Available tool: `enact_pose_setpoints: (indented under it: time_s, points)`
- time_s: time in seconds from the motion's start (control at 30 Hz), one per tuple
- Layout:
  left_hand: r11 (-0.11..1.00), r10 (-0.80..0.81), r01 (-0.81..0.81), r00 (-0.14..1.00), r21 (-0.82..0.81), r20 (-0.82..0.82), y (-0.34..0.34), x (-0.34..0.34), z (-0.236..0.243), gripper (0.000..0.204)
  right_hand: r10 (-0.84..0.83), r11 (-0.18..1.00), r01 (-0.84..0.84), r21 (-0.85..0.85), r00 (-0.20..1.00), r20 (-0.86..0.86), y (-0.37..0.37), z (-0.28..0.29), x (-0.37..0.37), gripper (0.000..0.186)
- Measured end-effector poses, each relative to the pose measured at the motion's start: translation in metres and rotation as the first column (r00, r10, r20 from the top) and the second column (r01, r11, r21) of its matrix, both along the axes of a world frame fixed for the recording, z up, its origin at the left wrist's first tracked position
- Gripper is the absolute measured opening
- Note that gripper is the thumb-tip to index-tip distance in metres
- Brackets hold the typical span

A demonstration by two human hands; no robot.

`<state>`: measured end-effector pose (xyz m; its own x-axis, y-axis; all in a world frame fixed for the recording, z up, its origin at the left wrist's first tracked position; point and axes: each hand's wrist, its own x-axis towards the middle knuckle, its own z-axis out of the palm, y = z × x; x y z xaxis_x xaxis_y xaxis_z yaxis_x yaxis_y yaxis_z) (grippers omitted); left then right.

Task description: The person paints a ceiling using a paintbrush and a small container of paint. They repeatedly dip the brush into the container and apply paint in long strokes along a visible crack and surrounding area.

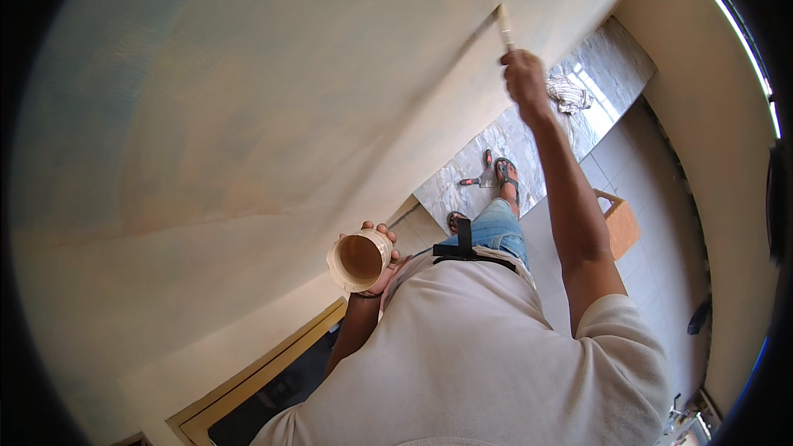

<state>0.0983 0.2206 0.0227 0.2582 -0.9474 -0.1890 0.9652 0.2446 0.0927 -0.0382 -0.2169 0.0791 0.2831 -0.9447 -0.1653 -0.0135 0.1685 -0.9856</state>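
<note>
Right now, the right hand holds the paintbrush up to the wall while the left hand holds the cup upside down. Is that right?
Not quite: the cup isn't upside down; the head view shows its open mouth facing up toward the camera. The right hand does hold the paintbrush up to the wall.

Cup (335,264) sits left, brush (505,29) right (wall (273,91) ahead).

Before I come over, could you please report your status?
Left hand holding cup. Right hand gripping brush, apparently touching wall. Scrapers beside one foot, possibly in the way.
</note>
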Motion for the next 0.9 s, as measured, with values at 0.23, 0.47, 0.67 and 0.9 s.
enact_pose_setpoints:
  time_s: [0.23, 0.47, 0.67, 0.9]
  points:
    - [0.999, -0.037, 0.037, 0.999, -0.011, -0.017, -0.007, -0.001, 0.005, 0.05, 0.675, 0.736, -0.672, 0.084, 0.72, -0.16, 0.112, -0.008, 0.012, 0.049]
    - [1.0, 0.007, -0.007, 1.0, -0.024, 0.017, -0.009, 0.001, -0.001, 0.056, 0.563, 0.803, -0.57, 0.173, 0.821, 0.093, -0.024, -0.002, -0.033, 0.033]
    - [0.994, 0.103, -0.103, 0.995, -0.038, 0.003, 0.005, -0.011, -0.01, 0.056, 0.055, 0.987, -0.091, 0.136, 0.967, 0.247, -0.048, 0.012, -0.076, 0.028]
    - [0.998, 0.037, -0.04, 0.997, -0.042, -0.062, 0.0, -0.009, -0.009, 0.055, 0.306, 0.926, -0.353, 0.133, 0.909, 0.285, 0.111, 0.066, 0.028, 0.028]
